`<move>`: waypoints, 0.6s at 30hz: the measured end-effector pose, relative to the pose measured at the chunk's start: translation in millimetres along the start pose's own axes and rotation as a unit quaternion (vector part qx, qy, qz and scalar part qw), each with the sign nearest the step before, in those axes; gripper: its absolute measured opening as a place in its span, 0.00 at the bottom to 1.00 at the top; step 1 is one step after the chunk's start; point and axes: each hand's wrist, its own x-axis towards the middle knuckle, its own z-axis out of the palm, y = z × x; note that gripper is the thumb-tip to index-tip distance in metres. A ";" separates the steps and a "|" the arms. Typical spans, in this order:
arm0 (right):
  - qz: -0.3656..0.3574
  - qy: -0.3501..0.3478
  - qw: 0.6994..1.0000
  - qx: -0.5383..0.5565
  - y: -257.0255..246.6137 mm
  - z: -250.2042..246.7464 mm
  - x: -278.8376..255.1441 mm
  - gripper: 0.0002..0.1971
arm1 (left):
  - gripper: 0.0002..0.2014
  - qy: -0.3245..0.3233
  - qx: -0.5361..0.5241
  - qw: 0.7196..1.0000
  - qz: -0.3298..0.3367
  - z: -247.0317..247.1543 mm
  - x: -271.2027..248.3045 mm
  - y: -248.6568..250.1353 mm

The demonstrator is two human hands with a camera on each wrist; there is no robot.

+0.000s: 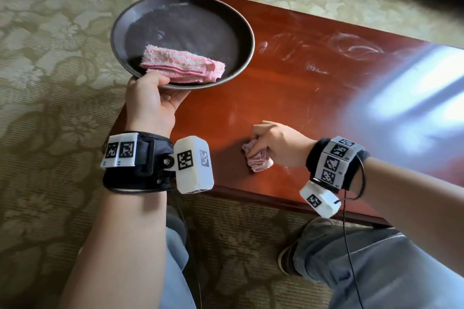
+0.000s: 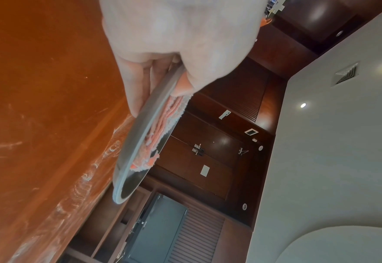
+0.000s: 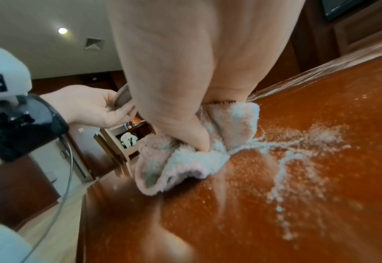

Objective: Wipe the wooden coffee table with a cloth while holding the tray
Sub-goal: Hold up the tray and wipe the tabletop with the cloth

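Coffee table (image 1: 313, 78), reddish polished wood, lies under both of my hands, its top streaked with whitish smears and a scatter of white powdery residue just beyond my right hand (image 1: 276, 144). That hand is curled tight around a bunched pink cloth (image 1: 258, 160) and presses it down on the wood near the table's near edge; from the right wrist camera I see the thumb dug into the wad, with the cloth's folds spilling out below the fist onto the surface.

My left hand (image 1: 150, 100) grips the near rim of a round dark tray (image 1: 120, 22), thumb over the lip and fingers underneath, holding it above the table's end corner, ahead of and to the left of the wiping hand. A second, folded pink towel (image 1: 183, 66) rests inside the tray, right at my thumb.

Both wrists carry black straps (image 1: 140, 160) with white blocks printed in black-and-white square marker patterns; small characters sit beneath some of them, too tiny for me to read. Patterned beige carpet (image 1: 50, 57) spreads below my left forearm, and blue jeans (image 1: 376, 258) show beneath my right one.
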 end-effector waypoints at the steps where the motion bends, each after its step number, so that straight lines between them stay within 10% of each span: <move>1: -0.005 0.001 1.000 0.002 0.6 -1.7 -1.4 0.19 | 0.21 -0.002 -0.005 1.000 -0.003 0.5 0.1 -0.6; 9: 0.076 0.148 0.986 -0.006 30.6 -44.7 66.2 0.10 | 0.21 -0.002 -0.024 1.000 -0.004 1.6 6.6 5.5; 18: 0.188 0.050 0.980 -0.039 48.4 -39.9 121.5 0.17 | 0.21 0.013 -0.030 0.999 0.000 1.2 12.0 8.9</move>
